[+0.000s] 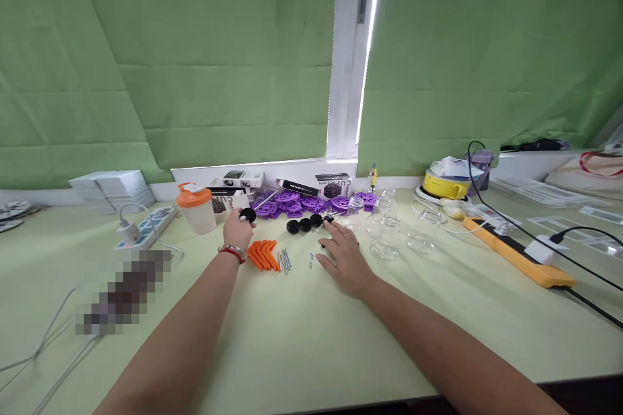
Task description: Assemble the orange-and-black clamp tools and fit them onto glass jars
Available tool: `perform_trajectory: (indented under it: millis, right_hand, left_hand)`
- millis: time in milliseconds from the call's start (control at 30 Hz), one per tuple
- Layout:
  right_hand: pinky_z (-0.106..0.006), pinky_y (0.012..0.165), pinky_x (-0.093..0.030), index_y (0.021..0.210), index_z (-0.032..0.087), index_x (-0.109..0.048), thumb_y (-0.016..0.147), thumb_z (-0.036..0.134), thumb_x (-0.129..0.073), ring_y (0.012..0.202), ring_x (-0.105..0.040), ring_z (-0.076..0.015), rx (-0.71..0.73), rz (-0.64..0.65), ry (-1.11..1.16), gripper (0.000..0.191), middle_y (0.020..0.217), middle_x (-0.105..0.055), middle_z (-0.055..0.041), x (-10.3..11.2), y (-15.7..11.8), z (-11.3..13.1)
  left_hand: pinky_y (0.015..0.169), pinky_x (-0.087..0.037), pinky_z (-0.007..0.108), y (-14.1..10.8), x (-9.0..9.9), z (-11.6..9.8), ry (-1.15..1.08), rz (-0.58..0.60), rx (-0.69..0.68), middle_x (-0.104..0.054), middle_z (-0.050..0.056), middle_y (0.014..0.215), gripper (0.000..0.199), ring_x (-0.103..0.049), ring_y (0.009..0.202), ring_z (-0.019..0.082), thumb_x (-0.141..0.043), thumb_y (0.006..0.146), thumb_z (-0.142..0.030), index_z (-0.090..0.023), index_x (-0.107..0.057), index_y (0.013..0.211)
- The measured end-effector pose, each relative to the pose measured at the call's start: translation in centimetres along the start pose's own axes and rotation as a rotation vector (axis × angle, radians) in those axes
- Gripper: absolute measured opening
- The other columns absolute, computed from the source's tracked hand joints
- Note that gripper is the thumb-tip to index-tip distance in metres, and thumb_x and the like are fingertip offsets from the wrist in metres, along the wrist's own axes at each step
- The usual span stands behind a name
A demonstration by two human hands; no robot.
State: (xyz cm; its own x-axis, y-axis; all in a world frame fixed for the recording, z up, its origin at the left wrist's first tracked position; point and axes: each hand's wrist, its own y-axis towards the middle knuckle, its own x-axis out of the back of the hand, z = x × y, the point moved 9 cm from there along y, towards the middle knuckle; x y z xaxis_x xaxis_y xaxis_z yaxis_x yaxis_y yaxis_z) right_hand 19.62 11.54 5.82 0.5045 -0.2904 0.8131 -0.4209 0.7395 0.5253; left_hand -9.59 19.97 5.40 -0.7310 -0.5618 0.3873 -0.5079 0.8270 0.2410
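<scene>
At the left, my left hand [237, 228] is closed around a part with a round black end [248, 214]; what else lies in its grasp is hidden. A thin pale rod [265, 200] shows just beyond it. My right hand [346, 256] is spread low over the table, fingertips at the right end of a row of black round pieces [305, 224]. Its fingers partly cover the last one. Between the hands lie orange angled strips [263, 255], several silver screws [285, 260] and a few tiny metal bits [311, 260].
Purple openwork discs [314, 205] are piled behind, before "CUP HOLDER" boxes [333, 186]. Clear plastic cups [384, 246] stand to the right. An orange-lidded shaker [197, 209], a white power strip [148, 228] and a yellow-orange power strip [520, 253] with cables flank the area.
</scene>
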Motion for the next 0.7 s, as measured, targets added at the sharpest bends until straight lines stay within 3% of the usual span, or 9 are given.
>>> perform_trajectory:
  millis: [133,167,267,367,600,700]
  right_hand:
    - [-0.048,0.108,-0.019,0.099,0.020,-0.070,0.092,0.041,-0.042,0.135,-0.028,-0.0290,-0.023,0.134,0.077,0.036,0.146,-0.039,-0.0104,-3.8,1.9,4.4]
    - [-0.048,0.106,-0.020,0.099,0.019,-0.071,0.091,0.041,-0.043,0.135,-0.028,-0.0297,-0.061,0.163,0.094,0.036,0.145,-0.039,-0.0113,-4.9,2.5,5.1]
    - [-0.049,0.105,-0.019,0.099,0.018,-0.072,0.088,0.042,-0.047,0.135,-0.025,-0.0324,-0.191,0.241,0.119,0.036,0.147,-0.036,-0.0126,-7.7,4.3,6.3]
    - [-0.050,0.106,-0.015,0.095,0.016,-0.072,0.086,0.040,-0.050,0.137,-0.022,-0.0331,-0.256,0.289,0.102,0.034,0.148,-0.034,-0.0123,-9.4,5.4,6.9]
    - [-0.048,0.104,-0.019,0.085,0.016,-0.072,0.080,0.025,-0.054,0.137,-0.024,-0.0322,-0.357,0.298,0.087,0.020,0.145,-0.039,-0.0126,-11.3,6.0,6.6]
    - [-0.048,0.103,-0.020,0.083,0.016,-0.071,0.078,0.021,-0.056,0.136,-0.024,-0.0326,-0.395,0.310,0.110,0.017,0.143,-0.041,-0.0129,-11.7,6.2,6.6]
  left_hand:
    - [0.058,-0.054,0.025,-1.8,2.6,3.1,-0.627,-0.027,0.296,-0.061,0.006,0.092,0.044,-0.066,0.060,0.013,-0.048,0.075,-0.002,-0.022,-0.052,0.114]
    - [0.059,-0.054,0.025,-2.3,3.0,3.5,-0.683,-0.024,0.336,-0.060,0.004,0.086,0.044,-0.065,0.060,0.013,-0.047,0.074,0.000,-0.021,-0.052,0.112]
    - [0.064,-0.056,0.024,-3.6,4.3,4.0,-0.758,-0.018,0.382,-0.060,0.002,0.079,0.050,-0.065,0.064,0.013,-0.044,0.071,0.007,-0.023,-0.050,0.110]
    - [0.069,-0.056,0.026,-4.7,4.6,4.1,-0.970,-0.001,0.417,-0.060,0.001,0.080,0.048,-0.065,0.069,0.013,-0.042,0.069,0.009,-0.025,-0.052,0.102]
    - [0.071,-0.056,0.035,-6.2,4.6,2.7,-1.138,0.118,0.371,-0.064,0.007,0.085,0.022,-0.064,0.079,0.018,-0.048,0.077,-0.009,-0.022,-0.059,0.091]
    - [0.067,-0.056,0.034,-6.2,4.6,2.9,-1.162,0.106,0.388,-0.062,0.006,0.081,0.017,-0.063,0.074,0.017,-0.047,0.081,-0.013,-0.021,-0.059,0.090]
